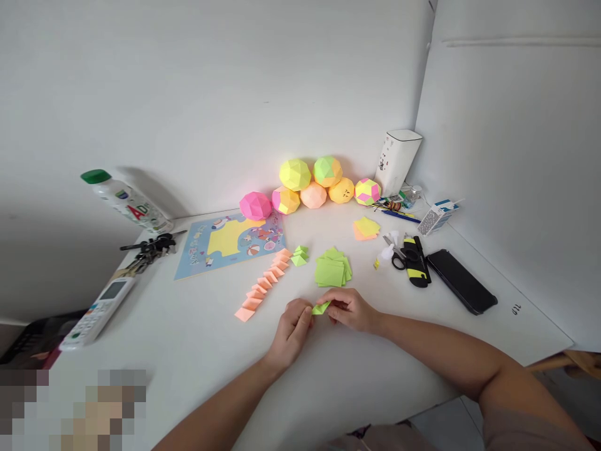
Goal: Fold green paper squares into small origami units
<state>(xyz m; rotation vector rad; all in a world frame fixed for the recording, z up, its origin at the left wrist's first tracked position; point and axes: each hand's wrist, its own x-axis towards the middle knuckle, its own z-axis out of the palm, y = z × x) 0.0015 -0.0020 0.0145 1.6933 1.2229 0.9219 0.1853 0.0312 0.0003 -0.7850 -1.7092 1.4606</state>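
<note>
My left hand (293, 329) and my right hand (351, 309) meet over the white table (188, 351), both pinching a small folded green paper piece (321, 307) between their fingertips. Just beyond them lies a loose stack of green paper squares (332, 268). A row of overlapping orange folded pieces (265, 283) runs diagonally to the left. Two small folded green units (299, 255) sit by its far end.
Several coloured paper balls (310, 183) line the back wall. A sticker sheet (231, 242), keys (148, 249), a bottle (126, 200) and a remote (97, 312) lie left. Scissors (404, 255), a black phone (461, 280), a small carton (436, 217), pens and yellow-orange notes (366, 228) lie right.
</note>
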